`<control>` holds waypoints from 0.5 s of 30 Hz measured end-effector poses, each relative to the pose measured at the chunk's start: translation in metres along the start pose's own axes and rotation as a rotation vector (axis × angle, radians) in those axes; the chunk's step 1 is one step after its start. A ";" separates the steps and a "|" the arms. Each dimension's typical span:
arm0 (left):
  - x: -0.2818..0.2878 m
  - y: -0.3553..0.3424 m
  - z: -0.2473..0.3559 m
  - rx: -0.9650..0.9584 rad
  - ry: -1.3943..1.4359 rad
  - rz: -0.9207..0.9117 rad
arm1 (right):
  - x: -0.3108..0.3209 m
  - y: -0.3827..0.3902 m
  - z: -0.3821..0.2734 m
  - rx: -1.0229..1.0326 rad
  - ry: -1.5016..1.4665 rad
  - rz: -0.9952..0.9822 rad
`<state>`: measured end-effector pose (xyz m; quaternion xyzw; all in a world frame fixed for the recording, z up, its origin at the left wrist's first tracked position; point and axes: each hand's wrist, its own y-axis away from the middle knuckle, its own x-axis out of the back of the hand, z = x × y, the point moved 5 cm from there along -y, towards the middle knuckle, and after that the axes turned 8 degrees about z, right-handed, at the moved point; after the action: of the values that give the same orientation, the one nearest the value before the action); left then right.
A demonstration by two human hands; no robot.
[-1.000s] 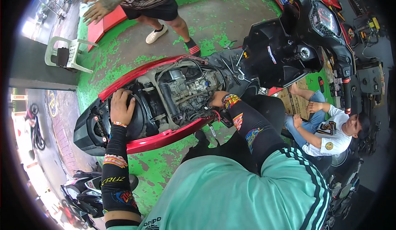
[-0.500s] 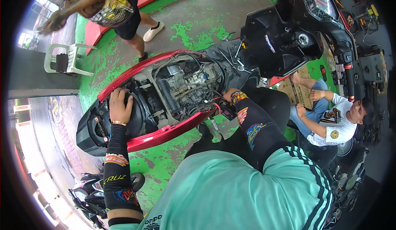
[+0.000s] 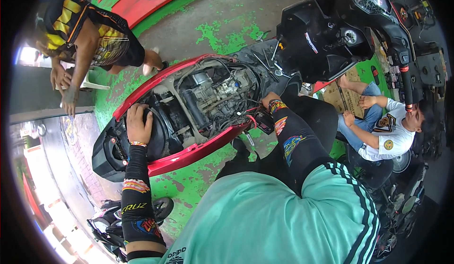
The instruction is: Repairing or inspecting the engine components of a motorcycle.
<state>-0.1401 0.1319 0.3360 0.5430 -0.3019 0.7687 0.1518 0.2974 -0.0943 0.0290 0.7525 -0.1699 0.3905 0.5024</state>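
Note:
A scooter with its seat off stands across the view, its red side panel (image 3: 189, 156) nearest me. Its engine (image 3: 220, 91) shows through the open bay. My left hand (image 3: 139, 126) lies on the black part at the tail end, fingers stretched out. At the front end of the bay, my right hand (image 3: 271, 100) is closed, its fingertips small and partly hidden. What it holds, if anything, I cannot make out. Just below it are loose wires (image 3: 243, 116), a red cable (image 3: 253, 121) and a black box-like part (image 3: 266, 122).
Several metal tools, including a wrench (image 3: 280, 73), lie on the scooter's footboard. Its black front panel (image 3: 312, 41) rises beyond. A person (image 3: 94, 37) stands bent at far left; another (image 3: 388, 127) sits at right near flattened cardboard (image 3: 343, 98). A small motorbike (image 3: 111, 224) is at lower left.
My right hand has moved slightly up and forward, away from the wires. My left hand stays on the tail. The person at far left has turned and bent over, hands brought together lower.

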 end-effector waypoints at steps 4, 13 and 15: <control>0.000 -0.001 0.001 -0.005 0.003 -0.006 | 0.003 0.011 -0.009 0.065 -0.050 0.096; -0.003 -0.001 0.000 -0.003 0.002 -0.018 | -0.001 0.019 -0.021 0.088 -0.050 0.088; -0.002 0.000 -0.001 0.002 0.001 -0.013 | -0.002 0.018 -0.022 0.096 -0.054 0.033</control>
<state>-0.1398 0.1324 0.3338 0.5448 -0.2974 0.7684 0.1562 0.2753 -0.0834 0.0426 0.7830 -0.1770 0.3861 0.4544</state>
